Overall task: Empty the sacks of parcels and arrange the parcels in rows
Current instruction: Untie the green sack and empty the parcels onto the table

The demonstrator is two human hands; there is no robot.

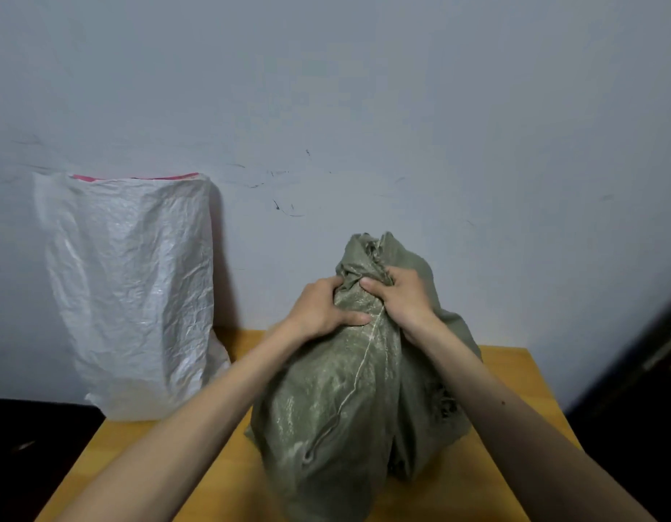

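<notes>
The green sack [349, 389] stands upright on the wooden tabletop [145, 465], and everything else is best placed from it. Its wide, bulging base sits closest to the person, which suggests the parcels lie heaped at the bottom and keep it standing without help. None of the parcels can be seen; the woven cloth hides them completely.

Higher on the green sack, where it narrows toward the neck, both hands are at work. The left hand [322, 310] presses on the left side of the neck, thumb laid across the front near the pale seam that runs down the cloth, its grip clenched on a bunch of fabric. The right hand [402, 299] takes the right side of the neck, fingers curled into the folds, its grip also closed on the sack. Holding both sides of the gathered mouth like this looks like the start of pulling it open, or of getting control for lifting and tipping. The frayed top edge pokes up just above the hands.

Beyond the green sack and well to its left, a white sack [130, 288] stands at the far corner of the tabletop, leaning on the grey wall [402, 107], a strip of pink showing at its open top. It waits untouched, so the emptying appears barely begun, and no rows exist yet.
</notes>
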